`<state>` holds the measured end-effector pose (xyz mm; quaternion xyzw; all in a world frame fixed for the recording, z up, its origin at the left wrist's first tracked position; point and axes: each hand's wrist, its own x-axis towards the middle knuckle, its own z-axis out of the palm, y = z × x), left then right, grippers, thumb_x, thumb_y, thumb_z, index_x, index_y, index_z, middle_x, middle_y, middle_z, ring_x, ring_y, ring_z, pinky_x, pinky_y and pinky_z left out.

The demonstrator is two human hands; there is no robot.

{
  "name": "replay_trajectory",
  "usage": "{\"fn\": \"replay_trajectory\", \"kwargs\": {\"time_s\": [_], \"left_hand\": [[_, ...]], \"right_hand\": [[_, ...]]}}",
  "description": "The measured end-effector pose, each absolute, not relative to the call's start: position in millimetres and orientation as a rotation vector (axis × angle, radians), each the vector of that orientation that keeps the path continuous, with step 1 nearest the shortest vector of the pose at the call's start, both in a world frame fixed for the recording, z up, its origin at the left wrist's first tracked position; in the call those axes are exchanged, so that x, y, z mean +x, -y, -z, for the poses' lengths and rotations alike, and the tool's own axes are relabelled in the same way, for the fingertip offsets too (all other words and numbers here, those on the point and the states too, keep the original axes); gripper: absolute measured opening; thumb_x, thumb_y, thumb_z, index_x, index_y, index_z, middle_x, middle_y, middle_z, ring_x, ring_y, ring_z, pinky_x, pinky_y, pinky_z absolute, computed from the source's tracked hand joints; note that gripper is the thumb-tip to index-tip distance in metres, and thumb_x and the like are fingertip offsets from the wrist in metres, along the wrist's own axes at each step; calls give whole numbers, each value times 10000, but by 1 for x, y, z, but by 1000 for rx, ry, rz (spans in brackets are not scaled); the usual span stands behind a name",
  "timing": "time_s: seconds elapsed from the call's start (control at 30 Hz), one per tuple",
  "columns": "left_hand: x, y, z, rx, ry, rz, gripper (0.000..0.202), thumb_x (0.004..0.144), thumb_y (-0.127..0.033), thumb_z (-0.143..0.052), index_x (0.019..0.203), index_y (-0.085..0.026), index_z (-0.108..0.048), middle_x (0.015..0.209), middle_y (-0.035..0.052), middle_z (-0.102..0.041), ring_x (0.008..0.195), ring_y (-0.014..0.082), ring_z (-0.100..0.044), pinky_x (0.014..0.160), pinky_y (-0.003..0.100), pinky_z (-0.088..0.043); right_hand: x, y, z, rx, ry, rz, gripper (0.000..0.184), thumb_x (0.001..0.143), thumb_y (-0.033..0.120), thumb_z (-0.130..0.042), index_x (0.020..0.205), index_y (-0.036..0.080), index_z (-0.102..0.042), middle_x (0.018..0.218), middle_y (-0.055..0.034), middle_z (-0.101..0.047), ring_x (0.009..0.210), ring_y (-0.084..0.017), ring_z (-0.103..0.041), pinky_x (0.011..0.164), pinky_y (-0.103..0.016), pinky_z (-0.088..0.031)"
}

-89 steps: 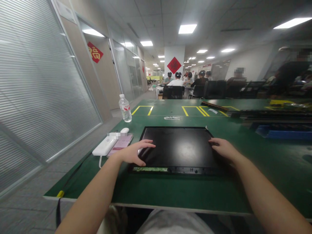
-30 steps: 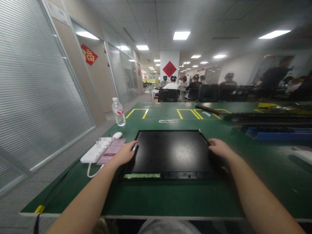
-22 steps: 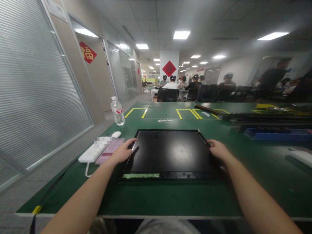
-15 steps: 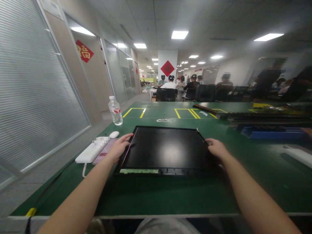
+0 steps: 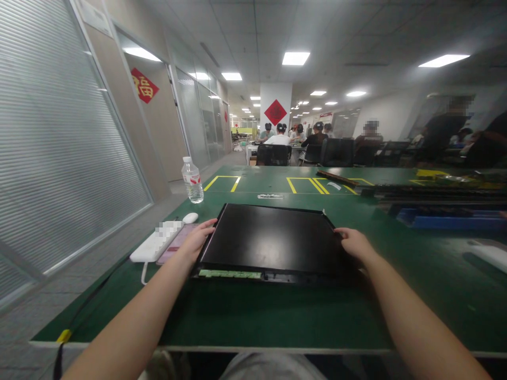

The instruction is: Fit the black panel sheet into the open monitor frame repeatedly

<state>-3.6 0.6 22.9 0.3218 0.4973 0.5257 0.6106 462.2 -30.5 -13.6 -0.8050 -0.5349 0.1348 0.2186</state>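
The green surface [image 5: 277, 316] is being looked at from its near edge, and two bare forearms are being stretched forward over it. A flat black panel [image 5: 273, 237] is being held at the middle of the surface, with a narrow green strip [image 5: 229, 274] showing along its near edge. The far edge of the panel seems to be raised a little, while the near edge is resting on the surface. The left hand [image 5: 196, 240] is being closed on the left edge of the panel, with the fingers curled over the rim. The right hand [image 5: 354, 244] is being closed on the right edge in the same way.

Just beside the left hand, a white power strip [image 5: 154, 244] and a phone [image 5: 176, 244] are being kept on the surface, and a small white object [image 5: 190, 217] is lying a little farther. A water bottle [image 5: 192, 180] is standing upright beyond them. At the right, a blue tray [image 5: 447, 219] is lying well apart from the panel. Yellow marking lines [image 5: 304, 184] are being shown on the far part of the surface. In the background, several people are being seated at another table [image 5: 253, 150].
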Motion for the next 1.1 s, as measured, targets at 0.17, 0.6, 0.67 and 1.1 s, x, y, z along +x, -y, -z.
{"fn": "replay_trajectory", "kwargs": {"time_s": [0.17, 0.6, 0.67, 1.1], "left_hand": [[-5, -1, -20, 743, -1110, -1210, 683, 788, 28, -637, 1418, -158, -450, 627, 26, -706, 438, 176, -654, 414, 256, -549], [-7, -2, -15, 792, -1097, -1136, 421, 761, -82, -747, 1171, -138, -673, 734, 76, -768, 564, 212, -720, 527, 299, -604], [-5, 0, -19, 805, -1126, -1127, 345, 755, -70, -732, 1093, -133, -707, 713, 76, -765, 542, 211, -711, 509, 297, -594], [2, 10, -25, 893, -1215, -1164, 302, 635, -122, -833, 914, -152, -723, 803, 86, -779, 726, 243, -748, 655, 313, -613]], "right_hand": [[463, 29, 15, -2209, 1481, -362, 533, 716, 95, -576, 1219, 192, -721, 1071, -102, -722, 931, -227, -650, 696, -269, -446], [463, 29, 15, -2208, 1502, -352, 519, 716, 118, -622, 1222, 182, -717, 1101, -123, -726, 966, -243, -674, 741, -272, -482], [461, 29, 14, -2215, 1504, -344, 531, 715, 99, -610, 1230, 177, -713, 1122, -127, -721, 995, -245, -672, 750, -267, -483], [460, 31, 14, -2203, 1556, -287, 527, 716, 93, -574, 1215, 178, -718, 1105, -113, -721, 999, -232, -662, 732, -249, -473]]}}
